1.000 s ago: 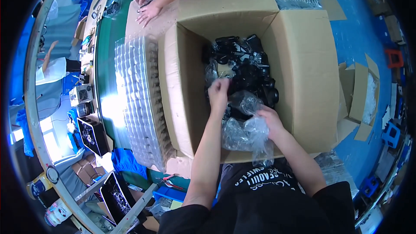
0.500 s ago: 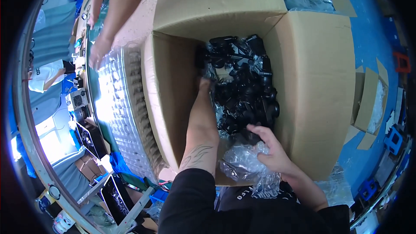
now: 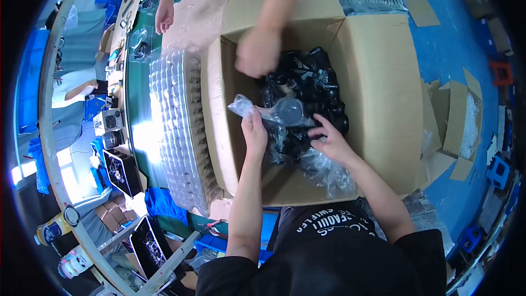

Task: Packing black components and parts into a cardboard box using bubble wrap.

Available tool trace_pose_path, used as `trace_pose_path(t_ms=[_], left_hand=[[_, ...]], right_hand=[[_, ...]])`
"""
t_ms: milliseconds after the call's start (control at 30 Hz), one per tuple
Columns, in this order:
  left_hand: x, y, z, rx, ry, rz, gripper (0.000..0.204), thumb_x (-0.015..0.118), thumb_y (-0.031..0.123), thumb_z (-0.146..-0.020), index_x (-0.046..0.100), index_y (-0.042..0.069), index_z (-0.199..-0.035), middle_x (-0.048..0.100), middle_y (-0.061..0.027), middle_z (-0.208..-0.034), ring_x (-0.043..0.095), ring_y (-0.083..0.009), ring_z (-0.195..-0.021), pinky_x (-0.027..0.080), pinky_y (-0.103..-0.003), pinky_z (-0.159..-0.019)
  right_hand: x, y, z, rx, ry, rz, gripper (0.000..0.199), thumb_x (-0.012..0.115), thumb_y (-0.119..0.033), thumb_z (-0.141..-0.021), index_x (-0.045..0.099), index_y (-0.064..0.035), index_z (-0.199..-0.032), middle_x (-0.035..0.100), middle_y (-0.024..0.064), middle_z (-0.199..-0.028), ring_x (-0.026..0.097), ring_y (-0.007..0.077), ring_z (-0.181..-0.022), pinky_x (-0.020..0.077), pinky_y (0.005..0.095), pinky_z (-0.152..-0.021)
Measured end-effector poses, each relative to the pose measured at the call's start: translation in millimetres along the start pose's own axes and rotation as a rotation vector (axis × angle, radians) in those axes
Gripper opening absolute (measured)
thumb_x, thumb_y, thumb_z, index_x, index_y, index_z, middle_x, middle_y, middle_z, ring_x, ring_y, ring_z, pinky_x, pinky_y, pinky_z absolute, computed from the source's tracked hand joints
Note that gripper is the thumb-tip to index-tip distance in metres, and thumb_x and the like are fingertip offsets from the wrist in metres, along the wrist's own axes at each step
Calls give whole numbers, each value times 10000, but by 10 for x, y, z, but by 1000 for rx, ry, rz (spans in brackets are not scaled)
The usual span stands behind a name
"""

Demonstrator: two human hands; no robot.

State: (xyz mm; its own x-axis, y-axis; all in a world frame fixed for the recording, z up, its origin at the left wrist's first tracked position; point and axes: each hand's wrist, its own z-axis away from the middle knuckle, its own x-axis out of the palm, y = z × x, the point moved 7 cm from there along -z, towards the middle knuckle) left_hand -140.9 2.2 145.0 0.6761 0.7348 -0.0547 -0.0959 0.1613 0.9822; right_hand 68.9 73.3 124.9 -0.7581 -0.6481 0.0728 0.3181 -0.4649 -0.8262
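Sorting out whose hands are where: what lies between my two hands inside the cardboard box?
In the head view, a clear plastic bag holding a black part spans from the left hand toward the right hand.

One open cardboard box (image 3: 378, 93) is sitting in the middle, and four hands are showing around it. Two belong to the wearer: the left hand (image 3: 255, 131) and the right hand (image 3: 332, 143), both inside the box. Two belong to a co-worker across from them: one hand (image 3: 257, 52) reaching into the box, the other hand (image 3: 164, 19) resting on the worktop (image 3: 192, 16). One bagged black part (image 3: 287, 111) is being lifted clear. The black parts (image 3: 312, 77) piled beneath are lying too tangled to count. One stack of clear plastic trays (image 3: 175, 126) is standing left of the box.
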Motion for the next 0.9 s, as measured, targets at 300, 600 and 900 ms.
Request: trace_pose_path(t_ms=[300,600,900], left_hand=[[162,-44,319,-25,-15,345,220,447,208,-951,562,34,-880,558,-27,-708,484,-75,-623,400,-184,-602],[57,-431,424,-41,18,285,276,453,220,-949,577,25,-796,532,-10,-669,455,-68,-573,377,-180,-551],[212,-556,388,-181,-14,334,248,498,228,-920,605,11,-864,546,-22,-701,470,-77,-602,389,-198,-577]], right_hand=[[436,-125,536,354,-318,-508,386,519,-341,-901,618,24,-978,629,83,-751,542,133,-560,436,221,-523],[505,310,771,609,-158,-571,432,544,-414,-889,621,10,-868,608,73,-676,525,114,-489,410,224,-432],[547,481,811,640,-178,-575,349,599,-356,-860,617,-13,-799,602,84,-687,507,124,-462,416,239,-425]])
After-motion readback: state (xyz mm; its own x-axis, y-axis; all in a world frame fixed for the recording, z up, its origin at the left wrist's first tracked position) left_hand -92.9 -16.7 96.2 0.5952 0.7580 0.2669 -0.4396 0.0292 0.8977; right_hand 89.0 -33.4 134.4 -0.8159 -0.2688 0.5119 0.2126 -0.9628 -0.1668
